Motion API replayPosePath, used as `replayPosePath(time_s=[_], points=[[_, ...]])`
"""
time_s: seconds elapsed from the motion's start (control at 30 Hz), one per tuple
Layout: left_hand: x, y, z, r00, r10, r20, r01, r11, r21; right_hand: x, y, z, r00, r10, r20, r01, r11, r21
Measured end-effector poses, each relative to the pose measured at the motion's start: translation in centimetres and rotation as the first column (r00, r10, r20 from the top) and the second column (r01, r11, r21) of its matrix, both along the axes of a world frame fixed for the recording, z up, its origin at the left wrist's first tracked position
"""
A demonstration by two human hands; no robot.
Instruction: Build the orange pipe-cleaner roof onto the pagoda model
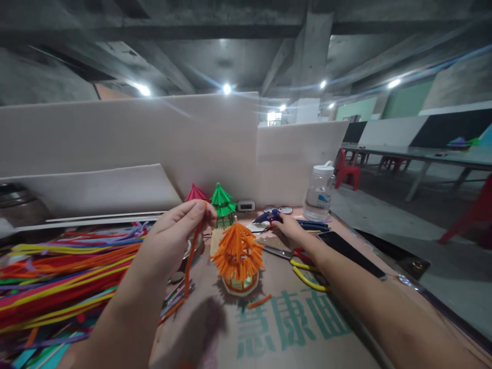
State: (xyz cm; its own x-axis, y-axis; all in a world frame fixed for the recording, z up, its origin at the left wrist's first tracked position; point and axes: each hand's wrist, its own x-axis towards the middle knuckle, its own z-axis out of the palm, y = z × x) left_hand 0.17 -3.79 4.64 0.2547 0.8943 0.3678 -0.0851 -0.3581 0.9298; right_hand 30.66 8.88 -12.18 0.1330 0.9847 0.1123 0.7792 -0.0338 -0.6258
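In my left hand, thumb and fingers are pinched on an orange pipe cleaner, which hangs down toward the cardboard. Farther right, my right hand has its fingers around a blue hot glue gun; the nozzle points left and the handle is partly hidden. Between my hands stands a small pavilion with a tiered, shaggy orange pipe-cleaner roof on a pale base. A short orange piece lies in front of it. Behind are a green pipe-cleaner tower and a red one, the latter partly covered by my left hand.
Many coloured pipe cleaners spread across the left. Yellow-handled scissors and a black phone lie at the right, near a water bottle. Printed cardboard covers the work surface. White boards stand behind.
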Motion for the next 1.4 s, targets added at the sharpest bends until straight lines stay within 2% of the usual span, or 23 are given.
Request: replayPosePath(time_s=[0.17,0.33,0.5,0.63,0.7,0.77,0.8,0.87,0.97,1.13,1.27,1.33,1.4], points=[[0.0,-0.1,0.0,0.999,0.033,-0.022,-0.033,0.999,0.015,0.5,-0.7,-0.5,0.999,0.020,0.034,-0.022,0.999,0.037],[0.5,-0.2,-0.2,1.000,0.018,0.022,-0.017,0.998,-0.056,1.3,-1.4,-0.6,0.999,0.048,0.002,-0.048,0.992,0.114],[0.8,0.0,-0.7,0.999,0.025,0.047,-0.023,0.999,-0.050,2.0,-2.8,0.2,0.999,0.008,-0.048,0.003,0.974,0.227],[0.8,0.1,-0.8,1.000,0.000,0.018,0.000,1.000,-0.021,1.4,-5.7,3.4,0.992,-0.028,-0.121,0.069,0.934,0.352],[1.1,0.0,-0.8,0.999,-0.032,-0.029,0.033,0.999,0.027,0.1,-8.1,6.0,0.988,0.026,-0.153,0.035,0.924,0.381],[1.6,-0.3,-0.9,0.991,-0.082,-0.104,0.089,0.994,0.066,-1.8,-11.1,8.7,0.976,0.139,-0.166,-0.064,0.918,0.391],[1.9,-0.5,-1.1,0.985,-0.103,-0.139,0.115,0.990,0.076,-2.9,-12.5,10.0,0.961,0.216,-0.171,-0.134,0.909,0.394],[2.6,-0.8,-1.3,0.978,-0.119,-0.174,0.136,0.986,0.092,-5.0,-15.1,12.1,0.857,0.447,-0.257,-0.329,0.858,0.395],[3.5,-1.1,-1.8,0.985,-0.081,-0.150,0.101,0.987,0.129,-7.4,-17.2,13.9,0.740,0.576,-0.346,-0.431,0.802,0.414],[4.0,-1.3,-2.3,0.999,0.010,-0.051,0.000,0.982,0.190,-8.9,-17.3,13.9,0.596,0.592,-0.543,-0.467,0.805,0.365],[4.0,-1.6,-2.5,0.996,0.065,-0.064,-0.047,0.968,0.247,-9.1,-17.0,13.4,0.465,0.553,-0.691,-0.542,0.795,0.272],[3.8,-1.4,-2.5,0.990,0.092,-0.107,-0.062,0.965,0.256,-8.8,-16.9,13.2,0.461,0.533,-0.710,-0.557,0.796,0.237],[3.4,-1.0,-2.5,0.975,0.156,-0.156,-0.111,0.958,0.264,-8.3,-16.8,13.1,0.537,0.531,-0.655,-0.510,0.823,0.249]])
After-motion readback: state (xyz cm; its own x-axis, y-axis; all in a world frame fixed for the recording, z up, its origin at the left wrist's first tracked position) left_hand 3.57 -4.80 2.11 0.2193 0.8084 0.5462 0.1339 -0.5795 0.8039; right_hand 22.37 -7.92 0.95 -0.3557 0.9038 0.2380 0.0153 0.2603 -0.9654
